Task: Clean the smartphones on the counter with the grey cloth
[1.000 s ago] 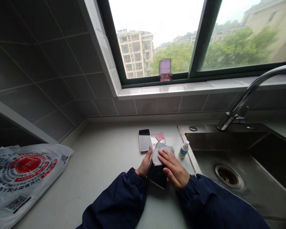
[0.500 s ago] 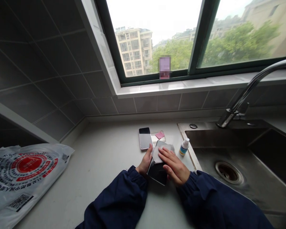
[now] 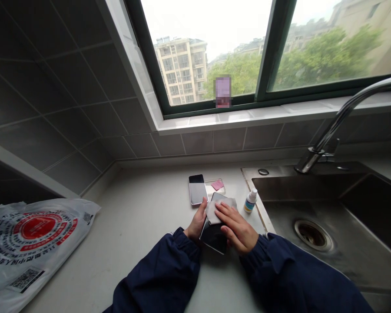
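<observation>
A dark phone (image 3: 213, 237) lies tilted on the pale counter (image 3: 143, 221) in front of me. My left hand (image 3: 197, 224) grips its left edge, fingers closed around it. My right hand (image 3: 236, 227) lies flat on a grey cloth (image 3: 212, 210) and presses it onto the upper part of the phone's screen. A second phone (image 3: 197, 189) with a pale lower screen lies just beyond, beside a clear case (image 3: 217, 186) with a pink slip in it. A small white dropper bottle (image 3: 250, 201) stands to the right, by the sink rim.
A steel sink (image 3: 316, 208) with a drain (image 3: 309, 231) and a curved tap (image 3: 339, 121) fills the right side. A printed white plastic bag (image 3: 29, 239) lies at the left. Dark tiled walls and a window sill stand behind the counter.
My hands, the cloth and the dark phone stay in nearly the same place; the right hand shifts slightly over the cloth. The view has drifted a little.
</observation>
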